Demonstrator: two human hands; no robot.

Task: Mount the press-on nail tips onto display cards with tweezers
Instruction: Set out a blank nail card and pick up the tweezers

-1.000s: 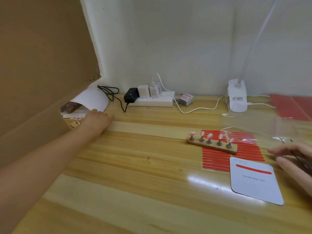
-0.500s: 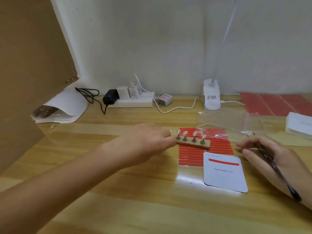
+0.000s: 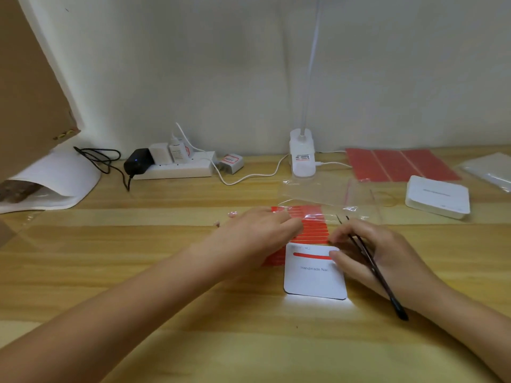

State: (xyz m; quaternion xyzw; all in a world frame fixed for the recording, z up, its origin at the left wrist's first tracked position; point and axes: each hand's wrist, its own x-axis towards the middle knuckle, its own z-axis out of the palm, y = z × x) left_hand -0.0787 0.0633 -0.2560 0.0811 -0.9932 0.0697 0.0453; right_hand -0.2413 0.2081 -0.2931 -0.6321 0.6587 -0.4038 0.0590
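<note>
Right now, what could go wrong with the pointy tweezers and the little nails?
The left hand covers the nail stand, with only a couple of pink nail tips peeking out at its left; a bump might knock them off. The right hand holds the tweezers, tips pointing at the plastic bag; they could snag it. The thumb resting on the display card might shift it.

Both forearms are reaching forward, converging toward the centre. The left hand (image 3: pixel 257 233) is lying palm down, knuckles up, its fingers extending to the right; whether they are holding anything cannot be told. The right hand (image 3: pixel 370 252) is gripping the tweezers (image 3: pixel 370 265), fingers curling, thumb pointing left, tips pointing away.
</note>
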